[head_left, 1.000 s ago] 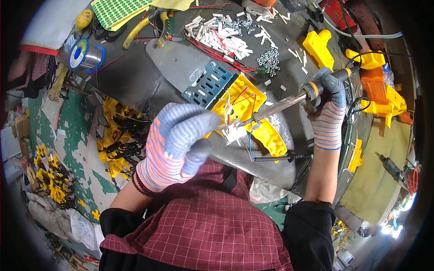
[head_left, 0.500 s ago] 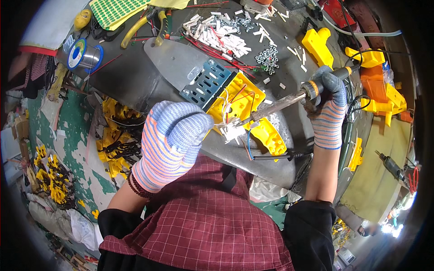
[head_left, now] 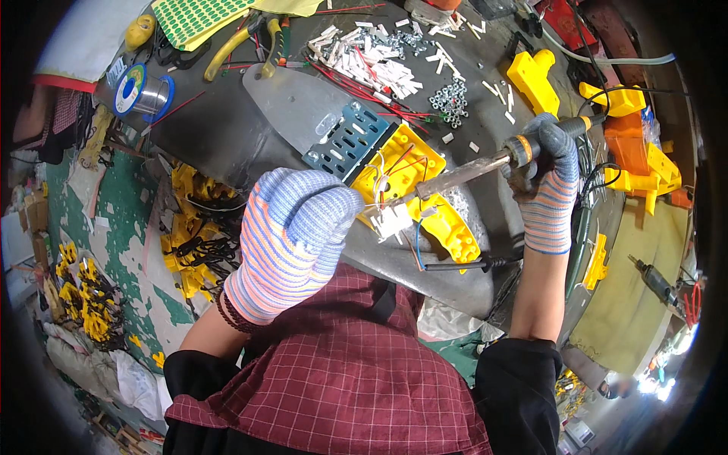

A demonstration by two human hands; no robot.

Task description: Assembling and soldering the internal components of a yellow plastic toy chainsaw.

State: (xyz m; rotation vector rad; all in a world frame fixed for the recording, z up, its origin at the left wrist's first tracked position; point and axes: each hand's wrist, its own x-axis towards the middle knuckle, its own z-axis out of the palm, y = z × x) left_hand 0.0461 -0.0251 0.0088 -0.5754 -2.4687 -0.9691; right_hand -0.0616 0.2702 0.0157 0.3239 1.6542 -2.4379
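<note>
My right hand (head_left: pixel 547 182), in a striped knitted glove with grey fingers, grips a soldering iron (head_left: pixel 466 174) by its handle. The iron slants down to the left, its tip over a small white piece (head_left: pixel 392 221) beside an open yellow plastic housing (head_left: pixel 413 155). Gloved alike, my left hand (head_left: pixel 299 235) is closed at the left of the tip, pinching a thin wire that shows just past its fingertips. Thin wires run inside the housing. A slotted blue-grey metal plate (head_left: pixel 350 142) adjoins it, and a black cable (head_left: pixel 474 265) lies by its lower yellow part (head_left: pixel 451 231).
Beyond the housing lie white sleeves (head_left: pixel 368 64), metal nuts (head_left: pixel 449 101) and red wires. A solder spool (head_left: pixel 142 92) and yellow-handled pliers (head_left: pixel 227 53) are at the far left. Yellow housings (head_left: pixel 535 80) stand at the right, near a screwdriver-like power tool (head_left: pixel 656 279).
The soldering iron's tip has shifted slightly left and down over the white piece. My left hand has moved slightly to the right.
</note>
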